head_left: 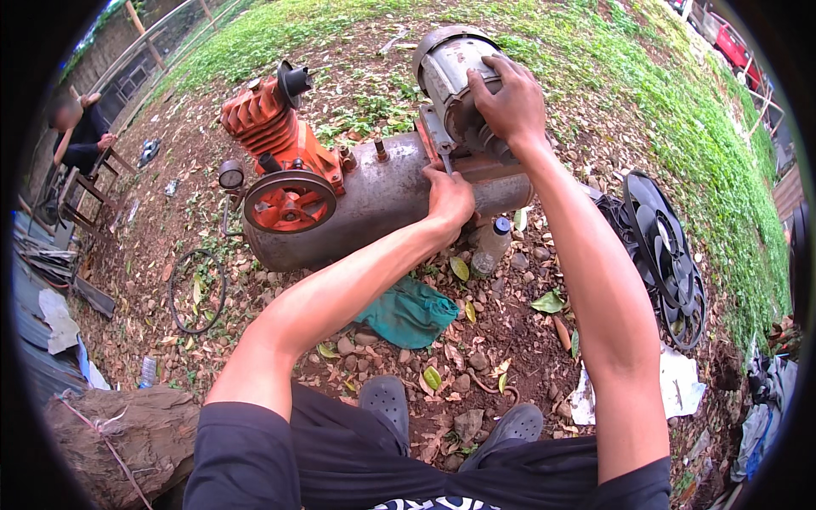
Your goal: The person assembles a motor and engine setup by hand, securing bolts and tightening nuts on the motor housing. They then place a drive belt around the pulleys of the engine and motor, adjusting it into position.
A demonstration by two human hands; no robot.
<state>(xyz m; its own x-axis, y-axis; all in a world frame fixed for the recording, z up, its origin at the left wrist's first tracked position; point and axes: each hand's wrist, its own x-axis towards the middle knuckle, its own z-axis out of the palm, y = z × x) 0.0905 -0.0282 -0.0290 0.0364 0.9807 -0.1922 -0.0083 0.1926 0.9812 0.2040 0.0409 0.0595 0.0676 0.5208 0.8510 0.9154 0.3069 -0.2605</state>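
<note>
An air compressor has a horizontal rusty metal tank (361,191), an orange pump head (270,127) and an orange pulley wheel (291,201). A grey electric motor (449,81) sits tilted over the tank's right end, on an orange bracket (426,146). My right hand (512,100) lies on the motor's casing, fingers and thumb spread over it. Below the motor's foot, my left hand (450,195) is closed around a slim metal tool (446,161) that points up at the bracket. The tool's exact kind is hidden by my fingers.
Near the tank lie a clear bottle with a blue cap (491,248), a teal cloth (410,313) and a black belt (197,291). A black fan (665,246) lies at right. A log (127,442) is at lower left. Another person (81,136) sits far left.
</note>
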